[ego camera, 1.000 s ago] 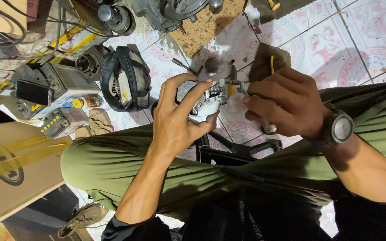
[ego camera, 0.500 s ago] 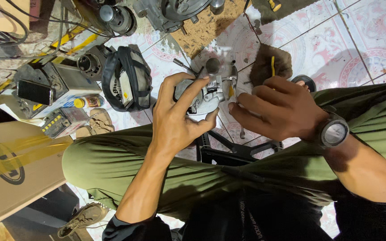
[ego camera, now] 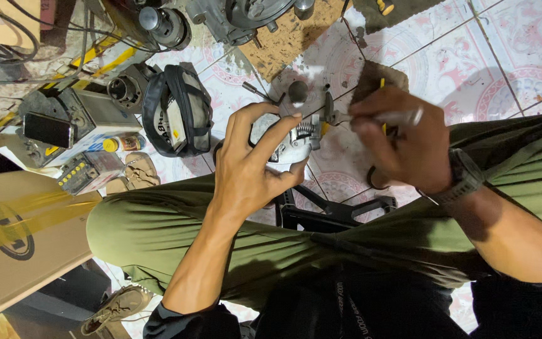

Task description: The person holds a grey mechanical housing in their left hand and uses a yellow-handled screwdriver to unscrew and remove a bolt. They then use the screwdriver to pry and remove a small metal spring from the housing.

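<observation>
Patterned floor tiles (ego camera: 509, 44) fill the upper right of the frame. At centre, the left hand (ego camera: 249, 172) grips a small finned metal part (ego camera: 296, 141) above the person's knees. The right hand (ego camera: 403, 144) pinches a thin tool (ego camera: 399, 117), blurred, just beside the part. Engine pieces (ego camera: 233, 16) lie at the top, a black bag (ego camera: 180, 113) and a phone (ego camera: 48, 130) at left, a cardboard box (ego camera: 14, 238) lower left.

Even overhead light, glare on floor tiles (ego camera: 503, 56), right hand (ego camera: 403, 141) motion-blurred.
</observation>
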